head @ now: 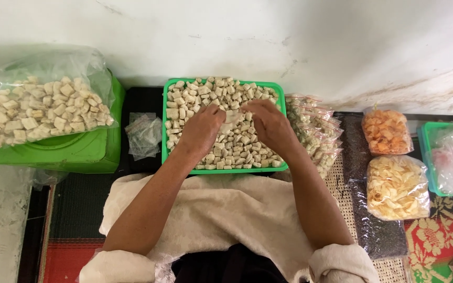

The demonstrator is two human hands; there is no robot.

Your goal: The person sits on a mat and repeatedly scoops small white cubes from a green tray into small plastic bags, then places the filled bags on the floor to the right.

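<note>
A green tray [221, 170] filled with several small pale cracker cubes [237, 149] sits on the floor in front of me. My left hand [201, 127] and my right hand [269, 121] hover over the tray's middle. Between them they hold a small clear plastic bag [232, 115], each hand pinching one side. The fingers of both hands are curled around the bag's edges. Whether the bag holds any cubes is hard to tell.
A big clear bag of cubes [32, 107] rests on a green container [64, 149] at left. Empty small bags [143, 135] lie beside the tray. Filled small bags [315, 128] pile at right, then bags of orange chips [387, 132], pale chips [397, 187], another green tray [430, 157].
</note>
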